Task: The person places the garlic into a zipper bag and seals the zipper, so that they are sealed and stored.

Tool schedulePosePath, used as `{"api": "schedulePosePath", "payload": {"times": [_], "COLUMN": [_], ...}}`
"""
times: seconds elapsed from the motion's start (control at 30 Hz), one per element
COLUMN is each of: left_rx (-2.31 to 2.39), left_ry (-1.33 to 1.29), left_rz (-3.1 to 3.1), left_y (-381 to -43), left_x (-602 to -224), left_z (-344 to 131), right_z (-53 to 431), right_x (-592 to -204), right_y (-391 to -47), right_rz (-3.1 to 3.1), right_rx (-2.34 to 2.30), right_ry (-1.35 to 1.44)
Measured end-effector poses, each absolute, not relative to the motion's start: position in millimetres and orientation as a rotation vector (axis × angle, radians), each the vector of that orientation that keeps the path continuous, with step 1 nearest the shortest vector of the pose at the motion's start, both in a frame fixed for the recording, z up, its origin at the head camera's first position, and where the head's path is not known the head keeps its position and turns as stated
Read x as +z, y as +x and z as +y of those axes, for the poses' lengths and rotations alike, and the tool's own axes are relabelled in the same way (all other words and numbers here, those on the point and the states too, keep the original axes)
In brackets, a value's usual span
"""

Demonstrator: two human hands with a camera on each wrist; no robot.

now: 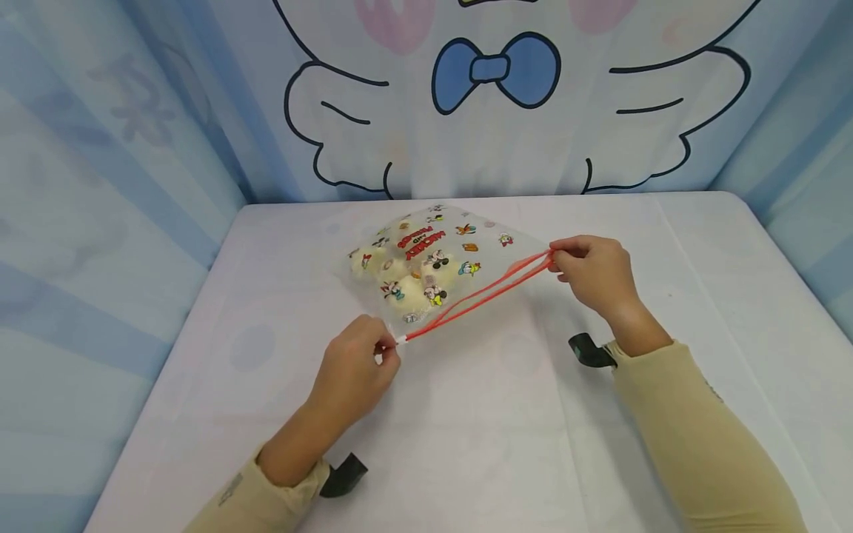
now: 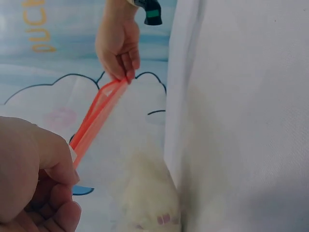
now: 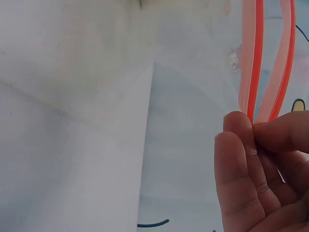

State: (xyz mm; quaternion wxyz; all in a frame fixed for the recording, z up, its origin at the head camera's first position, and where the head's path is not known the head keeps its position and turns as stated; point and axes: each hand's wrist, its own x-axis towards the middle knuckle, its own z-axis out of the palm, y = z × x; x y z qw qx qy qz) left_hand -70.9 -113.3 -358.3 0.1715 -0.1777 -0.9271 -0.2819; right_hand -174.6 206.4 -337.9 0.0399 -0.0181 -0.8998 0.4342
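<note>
A clear zipper bag [image 1: 489, 248] with cartoon prints hangs between my two hands, its red zip strips [image 1: 489, 296] running slantwise from one hand to the other. Several pale cream, soft-looking lumps [image 1: 406, 294] lie inside; their kind is unclear, and one looks fluffy in the left wrist view. With thumb and finger, my left hand [image 1: 356, 366] pinches the near zip end, where a small white slider [image 1: 401, 340] shows. My right hand [image 1: 596, 274] pinches the far zip end. Between the hands the two strips stand slightly apart, as the right wrist view [image 3: 253, 58] also shows.
The table [image 1: 466, 444] has a white cloth, and its far edge runs just behind the bag. Beyond it hangs a curtain [image 1: 493, 148] with a cartoon print, with blue curtains [image 1: 80, 222] at the sides. Black wrist mounts [image 1: 589, 350] stick out from both sleeves.
</note>
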Motion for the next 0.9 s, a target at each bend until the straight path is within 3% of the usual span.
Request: {"api": "schedulePosePath", "payload": {"times": [0.67, 0.9], "left_rx": [-0.787, -0.826], "left_ry": [-0.512, -0.54], "left_rz": [-2.609, -2.575], "left_y": [-71, -73], "left_x": [-354, -354], "left_z": [-112, -111], "right_z": [204, 176], "right_x": [-334, -324], "right_y": [-168, -152], "right_rz": [-2.822, -2.574], "right_rx": [1.126, 0.995], "right_ry": [-0.056, 0.43]}}
